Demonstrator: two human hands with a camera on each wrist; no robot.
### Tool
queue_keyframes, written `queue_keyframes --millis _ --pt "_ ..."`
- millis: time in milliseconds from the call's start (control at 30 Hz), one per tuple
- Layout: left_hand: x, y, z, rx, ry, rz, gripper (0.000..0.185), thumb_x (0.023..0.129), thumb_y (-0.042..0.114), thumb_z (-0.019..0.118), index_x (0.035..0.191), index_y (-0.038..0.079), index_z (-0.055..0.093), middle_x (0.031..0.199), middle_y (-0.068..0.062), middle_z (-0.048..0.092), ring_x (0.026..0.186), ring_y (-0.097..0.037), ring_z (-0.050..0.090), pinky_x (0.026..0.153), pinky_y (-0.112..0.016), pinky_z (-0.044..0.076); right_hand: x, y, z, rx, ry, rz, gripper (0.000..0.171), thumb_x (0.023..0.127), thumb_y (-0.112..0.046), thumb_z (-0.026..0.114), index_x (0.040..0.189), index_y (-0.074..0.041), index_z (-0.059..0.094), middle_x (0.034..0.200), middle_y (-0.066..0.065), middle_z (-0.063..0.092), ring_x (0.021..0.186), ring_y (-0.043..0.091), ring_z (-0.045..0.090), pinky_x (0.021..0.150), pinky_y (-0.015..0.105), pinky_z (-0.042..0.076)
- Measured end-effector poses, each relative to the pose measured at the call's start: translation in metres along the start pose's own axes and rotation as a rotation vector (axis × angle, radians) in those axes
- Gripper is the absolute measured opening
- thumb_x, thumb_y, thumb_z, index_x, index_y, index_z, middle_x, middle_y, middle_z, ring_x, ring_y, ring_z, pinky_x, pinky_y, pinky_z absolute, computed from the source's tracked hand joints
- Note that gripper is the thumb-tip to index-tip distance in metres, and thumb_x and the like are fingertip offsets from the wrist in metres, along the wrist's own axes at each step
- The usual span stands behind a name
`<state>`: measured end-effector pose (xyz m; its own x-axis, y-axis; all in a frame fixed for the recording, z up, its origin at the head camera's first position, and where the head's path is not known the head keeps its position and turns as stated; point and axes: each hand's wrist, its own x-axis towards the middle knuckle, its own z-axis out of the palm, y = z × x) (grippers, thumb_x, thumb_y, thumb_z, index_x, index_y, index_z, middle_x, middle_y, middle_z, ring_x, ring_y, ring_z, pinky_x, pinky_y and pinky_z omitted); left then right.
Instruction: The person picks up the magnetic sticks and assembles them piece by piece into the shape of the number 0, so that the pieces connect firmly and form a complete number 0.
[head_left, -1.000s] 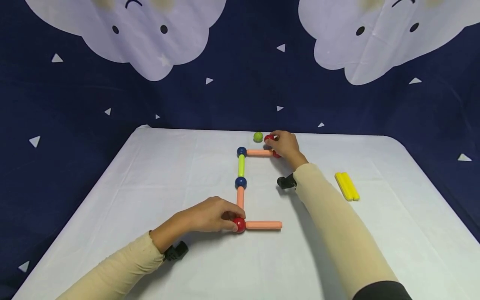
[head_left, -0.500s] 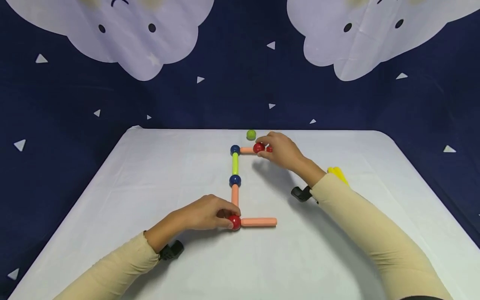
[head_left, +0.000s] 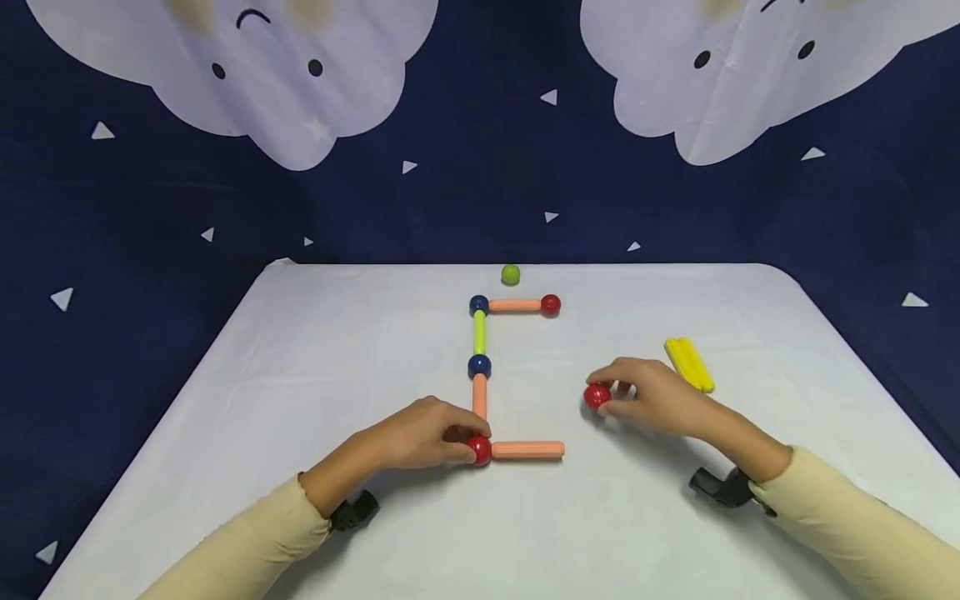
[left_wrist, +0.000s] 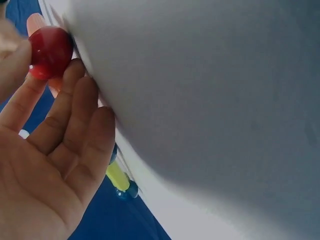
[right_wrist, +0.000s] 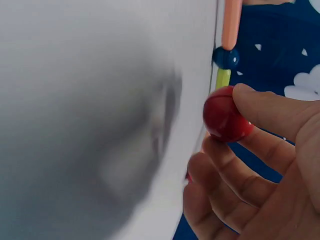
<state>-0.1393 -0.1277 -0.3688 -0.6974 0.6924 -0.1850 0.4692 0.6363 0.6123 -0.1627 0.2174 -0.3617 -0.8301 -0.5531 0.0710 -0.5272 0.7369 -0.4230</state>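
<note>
My left hand (head_left: 427, 433) pinches a red ball (head_left: 480, 451) at the near corner of a chain of sticks and balls lying on the table. From that ball an orange stick (head_left: 528, 451) reaches right, its far end bare. Another orange stick (head_left: 480, 395) runs away to a blue ball (head_left: 479, 365), then a lime stick (head_left: 479, 333), a second blue ball (head_left: 478, 305), an orange stick (head_left: 514, 306) and a red ball (head_left: 551, 305). To the right of the chain, my right hand (head_left: 660, 400) pinches a separate red ball (right_wrist: 225, 115) between thumb and fingers.
Yellow sticks (head_left: 689, 363) lie side by side beyond my right hand. A green ball (head_left: 510, 275) sits near the far edge of the white table (head_left: 337, 333). Behind hangs a dark blue cloth (head_left: 480, 200) with clouds and triangles.
My right hand has carried the loose red ball from the far end of the chain towards me and to the right. My left hand stays on its red ball.
</note>
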Motion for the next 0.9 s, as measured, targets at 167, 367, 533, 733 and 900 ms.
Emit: queue_keyframes --millis 167,367,533,733,900 --pt "-0.001 0.001 -0.001 -0.022 -0.006 -0.001 0.024 0.090 0.017 0.074 0.114 0.020 0.072 0.095 0.009 0.072 0.082 -0.006 0.059 0.075 -0.020 0.050 -0.030 0.005 0.007 0.107 -0.068 0.033 0.034 0.084 -0.017 0.078 0.117 -0.011 0.070 0.096 -0.008 0.068 0.080 0.004 0.053 0.069 0.021 0.048" --pt "0.000 0.002 -0.002 -0.026 -0.013 -0.002 0.025 0.090 0.017 0.073 0.114 0.019 0.072 0.096 0.008 0.072 0.082 -0.006 0.058 0.074 -0.020 0.050 -0.037 -0.001 0.012 0.152 -0.091 0.013 0.034 0.085 -0.021 0.078 0.117 -0.012 0.069 0.097 -0.009 0.067 0.081 0.003 0.053 0.069 0.020 0.048" --pt "0.002 0.002 -0.001 -0.018 -0.018 -0.004 0.026 0.090 0.017 0.073 0.116 0.019 0.072 0.096 0.008 0.071 0.082 -0.007 0.058 0.074 -0.020 0.049 -0.035 -0.004 0.016 0.147 -0.101 0.010 0.035 0.085 -0.020 0.078 0.118 -0.013 0.069 0.099 -0.009 0.068 0.082 0.004 0.054 0.071 0.021 0.049" --pt "0.001 0.003 -0.001 -0.025 -0.026 -0.008 0.026 0.090 0.017 0.073 0.116 0.019 0.072 0.098 0.008 0.072 0.084 -0.006 0.059 0.076 -0.020 0.050 -0.032 -0.008 0.019 0.138 -0.123 -0.004 0.036 0.086 -0.024 0.077 0.119 -0.014 0.069 0.102 -0.008 0.068 0.086 0.005 0.055 0.074 0.022 0.050" --pt "0.001 0.003 -0.003 -0.022 -0.024 -0.005 0.025 0.090 0.016 0.072 0.115 0.019 0.072 0.097 0.008 0.072 0.083 -0.005 0.058 0.076 -0.020 0.050 -0.027 -0.014 0.021 0.135 -0.129 -0.033 0.034 0.087 -0.026 0.076 0.118 -0.015 0.069 0.104 -0.008 0.069 0.088 0.006 0.056 0.076 0.023 0.050"
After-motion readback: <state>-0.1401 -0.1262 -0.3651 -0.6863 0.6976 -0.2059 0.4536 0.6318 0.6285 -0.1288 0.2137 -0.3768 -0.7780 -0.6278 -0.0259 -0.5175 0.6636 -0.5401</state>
